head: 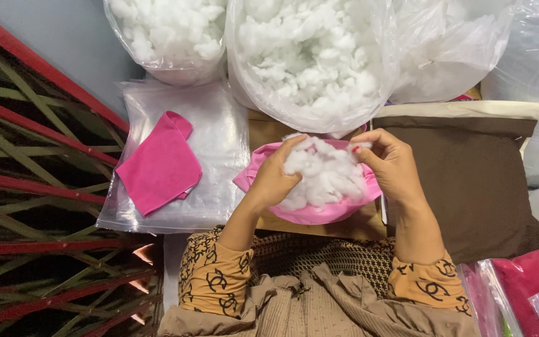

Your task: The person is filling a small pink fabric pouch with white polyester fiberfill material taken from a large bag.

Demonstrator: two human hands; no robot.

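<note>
A pink fabric cover (319, 214) lies open in front of me with a clump of white stuffing (325, 171) bulging from its mouth. My left hand (274, 176) presses into the left side of the stuffing, fingers curled over it and the cover's edge. My right hand (391, 163) pinches the stuffing and the cover's rim at the upper right. Both forearms wear orange patterned sleeves.
Large clear bags of white stuffing (310, 59) stand at the back. A flat pink cover (160, 162) lies on clear plastic bags (219, 143) at left. A brown cushion (475, 175) sits at right, coloured packed items (531, 281) at lower right, a red-and-green frame (32, 187) at far left.
</note>
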